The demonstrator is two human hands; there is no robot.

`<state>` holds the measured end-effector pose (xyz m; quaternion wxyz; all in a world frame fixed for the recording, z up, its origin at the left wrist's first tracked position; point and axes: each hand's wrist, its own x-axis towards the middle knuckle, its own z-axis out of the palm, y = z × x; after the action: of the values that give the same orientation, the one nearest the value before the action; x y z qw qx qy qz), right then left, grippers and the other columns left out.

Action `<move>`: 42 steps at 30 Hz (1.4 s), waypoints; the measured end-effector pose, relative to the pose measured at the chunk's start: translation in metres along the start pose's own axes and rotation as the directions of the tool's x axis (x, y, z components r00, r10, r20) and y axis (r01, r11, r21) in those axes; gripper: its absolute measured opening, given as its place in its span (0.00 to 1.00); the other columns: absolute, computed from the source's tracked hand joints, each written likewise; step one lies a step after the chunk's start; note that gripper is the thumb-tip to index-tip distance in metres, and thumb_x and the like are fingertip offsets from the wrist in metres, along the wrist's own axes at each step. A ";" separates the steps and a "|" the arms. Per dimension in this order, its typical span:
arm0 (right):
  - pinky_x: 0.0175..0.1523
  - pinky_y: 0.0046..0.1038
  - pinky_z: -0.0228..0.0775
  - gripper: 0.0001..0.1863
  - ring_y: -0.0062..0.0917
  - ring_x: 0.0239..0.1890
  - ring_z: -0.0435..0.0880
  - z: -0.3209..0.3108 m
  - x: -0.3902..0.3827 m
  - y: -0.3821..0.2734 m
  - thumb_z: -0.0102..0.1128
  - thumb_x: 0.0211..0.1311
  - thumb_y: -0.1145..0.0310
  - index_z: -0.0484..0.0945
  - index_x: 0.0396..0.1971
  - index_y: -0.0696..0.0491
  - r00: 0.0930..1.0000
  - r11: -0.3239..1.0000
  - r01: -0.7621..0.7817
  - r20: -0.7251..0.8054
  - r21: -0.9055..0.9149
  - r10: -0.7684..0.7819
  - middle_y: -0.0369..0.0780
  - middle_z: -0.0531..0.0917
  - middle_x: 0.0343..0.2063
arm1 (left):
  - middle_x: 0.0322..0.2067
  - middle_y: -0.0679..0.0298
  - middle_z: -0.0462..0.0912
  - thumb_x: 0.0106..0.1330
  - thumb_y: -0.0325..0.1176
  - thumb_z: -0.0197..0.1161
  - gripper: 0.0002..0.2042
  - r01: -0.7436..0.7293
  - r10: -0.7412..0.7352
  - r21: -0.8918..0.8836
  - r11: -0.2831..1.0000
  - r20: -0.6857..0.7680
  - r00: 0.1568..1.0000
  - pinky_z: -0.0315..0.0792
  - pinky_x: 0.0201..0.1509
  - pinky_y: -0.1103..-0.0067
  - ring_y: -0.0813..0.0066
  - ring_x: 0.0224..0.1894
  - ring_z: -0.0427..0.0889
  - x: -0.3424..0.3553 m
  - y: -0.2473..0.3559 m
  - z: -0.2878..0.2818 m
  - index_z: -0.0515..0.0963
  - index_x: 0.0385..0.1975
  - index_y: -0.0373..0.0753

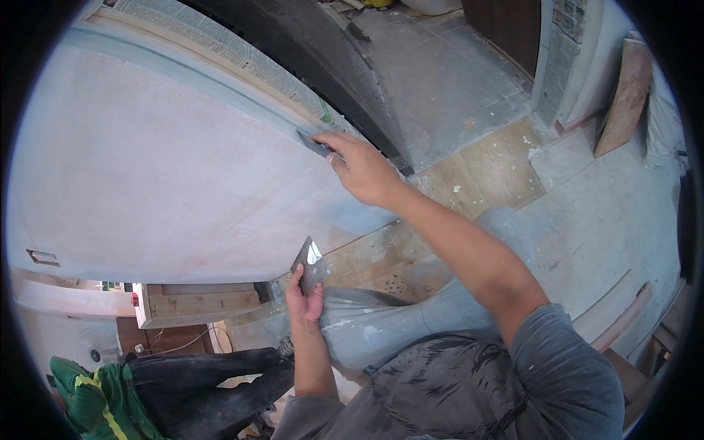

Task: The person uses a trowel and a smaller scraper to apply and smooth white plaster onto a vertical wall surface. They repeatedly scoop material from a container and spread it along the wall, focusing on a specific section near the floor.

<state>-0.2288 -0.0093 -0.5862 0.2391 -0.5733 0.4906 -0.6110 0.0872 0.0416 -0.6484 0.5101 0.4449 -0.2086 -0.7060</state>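
Observation:
My right hand is closed on a putty knife with a dark flat blade. The blade lies against the wall's edge, beside the door frame masked with newspaper. Lower down, my left hand grips a second flat metal scraper, pointed up and apart from the wall. A small white patch shows on its blade, either putty or glare; I cannot tell which. The wall is pale and smooth, with a faint pinkish tint.
Left of me, another person in a green top and dark trousers is near a wooden drawer-like box. A recessed socket box sits in the wall. Boards lean at the right. The dusty tile floor carries white specks.

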 end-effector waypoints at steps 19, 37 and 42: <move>0.64 0.43 0.70 0.20 0.47 0.58 0.80 -0.015 0.023 -0.014 0.51 0.70 0.74 0.78 0.60 0.55 0.997 0.997 0.074 -0.029 -0.013 -0.074 0.49 0.81 0.57 | 0.41 0.60 0.88 0.73 0.29 0.61 0.11 0.002 -0.002 0.029 1.000 0.007 1.000 0.83 0.28 0.80 0.70 0.38 0.90 -0.001 0.000 -0.004 0.79 0.50 0.34; 0.67 0.38 0.68 0.20 0.44 0.62 0.79 -0.027 -0.018 -0.014 0.51 0.72 0.75 0.78 0.61 0.57 0.994 0.997 -0.059 0.099 0.055 0.054 0.52 0.81 0.58 | 0.42 0.60 0.88 0.73 0.30 0.62 0.11 -0.012 0.010 0.056 0.998 0.033 0.999 0.82 0.29 0.80 0.70 0.39 0.90 -0.005 0.000 -0.002 0.79 0.50 0.36; 0.68 0.40 0.67 0.20 0.44 0.62 0.79 -0.023 -0.007 0.016 0.51 0.73 0.74 0.76 0.62 0.57 0.997 0.997 -0.080 0.022 0.005 0.080 0.52 0.80 0.59 | 0.42 0.61 0.88 0.73 0.30 0.62 0.11 -0.011 0.008 0.066 0.998 0.052 0.999 0.84 0.31 0.80 0.70 0.41 0.90 -0.003 0.000 -0.004 0.79 0.51 0.36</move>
<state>-0.2530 -0.0023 -0.6004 0.2704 -0.5590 0.5088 -0.5963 0.0905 0.0450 -0.6495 0.4930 0.4421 -0.2470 -0.7075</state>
